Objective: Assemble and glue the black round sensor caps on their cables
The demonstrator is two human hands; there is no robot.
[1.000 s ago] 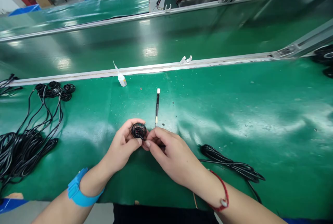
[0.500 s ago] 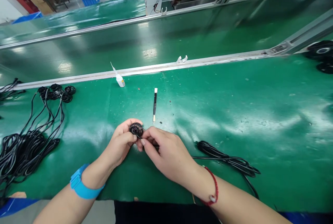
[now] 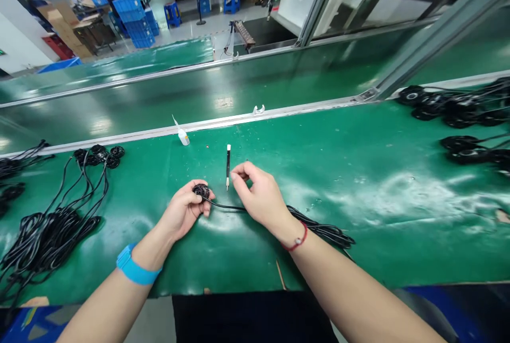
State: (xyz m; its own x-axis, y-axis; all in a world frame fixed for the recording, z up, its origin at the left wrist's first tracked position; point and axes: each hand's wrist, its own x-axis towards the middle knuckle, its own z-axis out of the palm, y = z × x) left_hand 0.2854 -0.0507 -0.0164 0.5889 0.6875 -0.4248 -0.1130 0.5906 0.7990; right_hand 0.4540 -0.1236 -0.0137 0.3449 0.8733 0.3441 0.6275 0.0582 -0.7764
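Note:
My left hand [image 3: 184, 209], with a blue band on its wrist, is closed around a small round black part [image 3: 201, 190]. A thin black cable [image 3: 225, 206] leads from that part to the right and passes under my right hand [image 3: 258, 191]. This hand is raised just above the mat, its thumb and index finger bent toward each other with nothing visible between them. A slim black screwdriver-like tool [image 3: 228, 161] with a pale end lies just left of its fingertips, metal tip toward me. The coiled rest of the cable [image 3: 324, 230] lies by my right wrist.
A small white bottle with a thin nozzle [image 3: 183, 136] stands near the metal rail [image 3: 215, 120]. Bundled black cables with round ends [image 3: 59, 226] lie at left. More round black parts [image 3: 458, 101] sit at far right. A slanted metal post [image 3: 414, 35] rises behind.
My right hand has let go of the cable beside the round part and moved up and right, near the slim tool. The left hand keeps its hold. The camera view has tilted up.

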